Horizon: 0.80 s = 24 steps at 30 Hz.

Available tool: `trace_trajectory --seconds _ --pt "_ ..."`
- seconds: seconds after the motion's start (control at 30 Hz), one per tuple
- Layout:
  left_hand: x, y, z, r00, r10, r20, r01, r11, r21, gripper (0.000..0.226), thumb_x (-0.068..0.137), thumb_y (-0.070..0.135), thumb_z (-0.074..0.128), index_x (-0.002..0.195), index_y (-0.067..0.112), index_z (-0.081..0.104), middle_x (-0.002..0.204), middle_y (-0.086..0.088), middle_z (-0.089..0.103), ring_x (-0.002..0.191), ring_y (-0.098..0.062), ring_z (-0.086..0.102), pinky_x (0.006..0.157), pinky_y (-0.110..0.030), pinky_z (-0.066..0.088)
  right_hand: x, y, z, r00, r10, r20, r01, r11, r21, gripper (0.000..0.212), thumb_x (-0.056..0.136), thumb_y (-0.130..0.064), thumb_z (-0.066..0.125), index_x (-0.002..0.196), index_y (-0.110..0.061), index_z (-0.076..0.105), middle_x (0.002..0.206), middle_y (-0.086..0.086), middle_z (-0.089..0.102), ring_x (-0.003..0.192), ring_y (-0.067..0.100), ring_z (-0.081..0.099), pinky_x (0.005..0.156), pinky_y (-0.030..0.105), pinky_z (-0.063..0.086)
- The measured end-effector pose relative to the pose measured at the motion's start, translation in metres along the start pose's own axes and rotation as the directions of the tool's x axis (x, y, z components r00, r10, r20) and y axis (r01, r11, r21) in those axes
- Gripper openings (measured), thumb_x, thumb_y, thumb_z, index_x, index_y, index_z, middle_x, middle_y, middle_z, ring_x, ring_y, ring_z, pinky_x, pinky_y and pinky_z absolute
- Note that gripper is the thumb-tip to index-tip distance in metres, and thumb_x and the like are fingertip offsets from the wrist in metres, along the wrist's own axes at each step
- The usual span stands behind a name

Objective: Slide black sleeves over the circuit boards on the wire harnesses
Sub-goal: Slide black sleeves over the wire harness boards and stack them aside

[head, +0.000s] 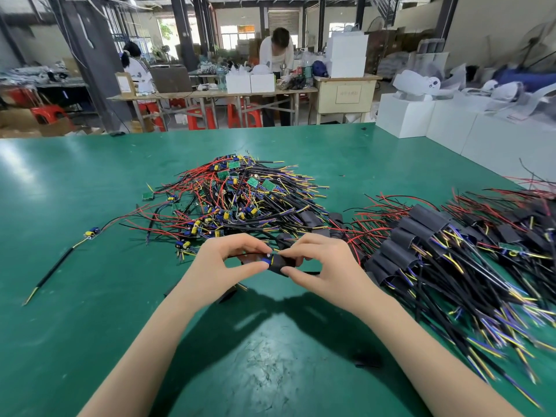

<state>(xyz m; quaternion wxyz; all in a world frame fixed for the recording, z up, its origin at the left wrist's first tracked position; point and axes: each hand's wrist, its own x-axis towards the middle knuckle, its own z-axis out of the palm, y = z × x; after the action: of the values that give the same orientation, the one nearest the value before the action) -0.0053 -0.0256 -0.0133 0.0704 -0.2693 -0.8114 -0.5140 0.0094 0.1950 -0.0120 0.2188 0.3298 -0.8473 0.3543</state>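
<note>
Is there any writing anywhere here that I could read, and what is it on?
Paper sign on the cream cabinet: characters, too blurred to read.
Label on the brown box: too small to read.
Red stools: cut-out shapes, not legible.
Circuit boards: no readable print.

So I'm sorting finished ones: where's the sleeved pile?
In the head view, the sleeved pile lies on the green table, right of both hands, beside the bare harness heap.

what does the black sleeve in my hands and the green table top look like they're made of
The black sleeve: probably thin matte plastic tubing, like heat-shrink; dull, and flattened where the right hand pinches it. The table top: likely a green rubber or vinyl mat, with soft glare and fine scuffs.
</note>
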Motion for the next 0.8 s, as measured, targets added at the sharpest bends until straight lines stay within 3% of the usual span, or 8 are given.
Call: trace_trajectory --seconds 0.13,0.23,0.43,0.63,0.8 --pt "-0.001 0.002 0.002 1.0 -0.004 -0.017 0.002 0.996 -0.087 0.022 0.079 0.002 0.076 0.096 0.016 0.072 0.094 0.002 0.075 0.088 -0.014 0.071 0.081 -0.019 0.053 0.0 -0.001 0.001 1.0 0.0 -0.019 0.0 1.0 -0.023 0.026 0.075 -0.017 0.08 0.099 -0.011 0.074 0.083 0.002 0.065 0.073 0.01 0.058 0.074 0.029 0.05" --pt "0.0 0.002 0.006 0.997 -0.05 -0.06 0.041 0.989 -0.142 0.025 0.077 0.0 0.077 0.096 0.014 0.07 0.091 0.002 0.076 0.085 -0.008 0.071 0.079 -0.013 0.051 -0.002 -0.002 0.005 0.999 0.008 -0.036 -0.013 0.99 -0.144 0.034 0.073 -0.021 0.082 0.104 -0.01 0.073 0.09 0.003 0.068 0.08 0.02 0.064 0.074 0.036 0.053" --pt "0.0 0.001 0.018 0.98 -0.095 -0.176 0.056 0.975 -0.217 0.018 0.075 -0.002 0.078 0.089 0.008 0.07 0.085 -0.006 0.076 0.081 -0.015 0.072 0.077 -0.019 0.054 -0.003 -0.005 0.012 0.994 -0.018 -0.109 -0.004 0.981 -0.195 0.037 0.074 -0.011 0.078 0.11 -0.005 0.071 0.091 0.006 0.069 0.078 0.025 0.066 0.069 0.037 0.055" --pt "-0.001 -0.001 0.015 0.984 -0.096 -0.148 0.059 0.97 -0.237 0.02 0.073 -0.005 0.077 0.089 0.005 0.072 0.088 -0.004 0.076 0.082 -0.013 0.072 0.076 -0.017 0.053 -0.001 -0.008 0.017 0.99 -0.082 -0.117 0.05 0.966 -0.254 0.039 0.071 -0.002 0.077 0.109 0.0 0.07 0.09 0.011 0.069 0.08 0.03 0.066 0.068 0.04 0.055" --pt "-0.001 0.004 0.012 0.982 -0.061 -0.178 0.001 0.947 -0.32 0.019 0.067 0.009 0.077 0.085 0.007 0.072 0.086 -0.005 0.075 0.079 -0.011 0.071 0.074 -0.016 0.053 0.002 -0.014 0.02 0.966 -0.173 -0.19 0.103 0.938 -0.33 0.038 0.075 0.0 0.075 0.112 0.002 0.068 0.09 0.011 0.069 0.078 0.031 0.064 0.069 0.039 0.054"
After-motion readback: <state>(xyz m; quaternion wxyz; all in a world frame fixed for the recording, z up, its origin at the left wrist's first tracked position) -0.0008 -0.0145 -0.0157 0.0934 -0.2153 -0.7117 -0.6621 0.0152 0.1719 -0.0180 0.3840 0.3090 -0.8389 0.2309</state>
